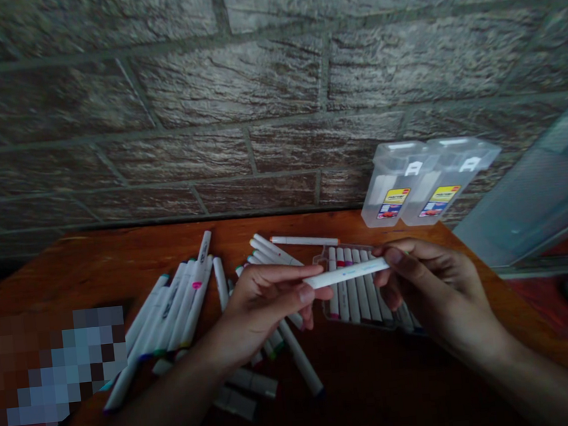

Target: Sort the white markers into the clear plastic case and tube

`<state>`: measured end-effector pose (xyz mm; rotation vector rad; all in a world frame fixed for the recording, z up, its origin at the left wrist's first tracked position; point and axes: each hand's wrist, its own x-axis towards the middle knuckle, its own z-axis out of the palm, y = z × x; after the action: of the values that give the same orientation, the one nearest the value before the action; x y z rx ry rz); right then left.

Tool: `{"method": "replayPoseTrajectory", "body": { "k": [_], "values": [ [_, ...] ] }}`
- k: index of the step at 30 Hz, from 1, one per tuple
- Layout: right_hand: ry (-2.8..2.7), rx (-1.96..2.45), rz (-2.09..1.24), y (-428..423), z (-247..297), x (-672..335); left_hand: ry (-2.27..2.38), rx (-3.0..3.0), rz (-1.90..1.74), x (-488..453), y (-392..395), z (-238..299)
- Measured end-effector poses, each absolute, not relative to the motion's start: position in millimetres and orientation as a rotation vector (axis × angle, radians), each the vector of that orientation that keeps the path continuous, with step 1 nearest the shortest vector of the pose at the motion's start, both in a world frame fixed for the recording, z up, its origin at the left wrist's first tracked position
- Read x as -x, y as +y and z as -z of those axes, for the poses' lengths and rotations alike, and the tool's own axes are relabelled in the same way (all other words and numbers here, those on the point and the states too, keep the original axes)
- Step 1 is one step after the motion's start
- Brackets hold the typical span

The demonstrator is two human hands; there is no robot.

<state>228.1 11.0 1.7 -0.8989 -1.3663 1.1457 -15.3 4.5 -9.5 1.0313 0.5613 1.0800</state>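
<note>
A white marker [347, 273] is held nearly level between my two hands, its right end slightly higher. My left hand [266, 295] pinches its left end between thumb and fingers. My right hand [434, 285] grips the other end, where a bit of green shows by the fingers. Below the marker sits a clear plastic case [329, 309] with several white markers in a row, partly hidden by my right hand. Many loose white markers [185, 303] with coloured ends lie to the left, some behind and under my left hand and forearm.
Two clear plastic boxes [424, 183] with yellow and blue labels stand at the table's back right against the brick wall [271, 80]. One marker with orange ends [304, 240] lies behind the case. A pixelated patch [54, 389] covers the lower left. The wooden table's [116, 246] right edge drops to a red floor.
</note>
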Motion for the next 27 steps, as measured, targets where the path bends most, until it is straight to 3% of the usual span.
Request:
{"method": "replayPoseTrajectory", "body": {
  "k": [16, 27],
  "values": [
    [-1.472, 0.886, -0.941, 4.8, -6.1, -225.6, 0.673, -1.011, -1.134, 12.9, 7.5, 8.7],
    [-1.429, 0.893, -1.005, 8.6, -0.6, -227.9, 0.644, -1.140, -1.157, 16.8, 7.2, 14.2]
  ]
}}
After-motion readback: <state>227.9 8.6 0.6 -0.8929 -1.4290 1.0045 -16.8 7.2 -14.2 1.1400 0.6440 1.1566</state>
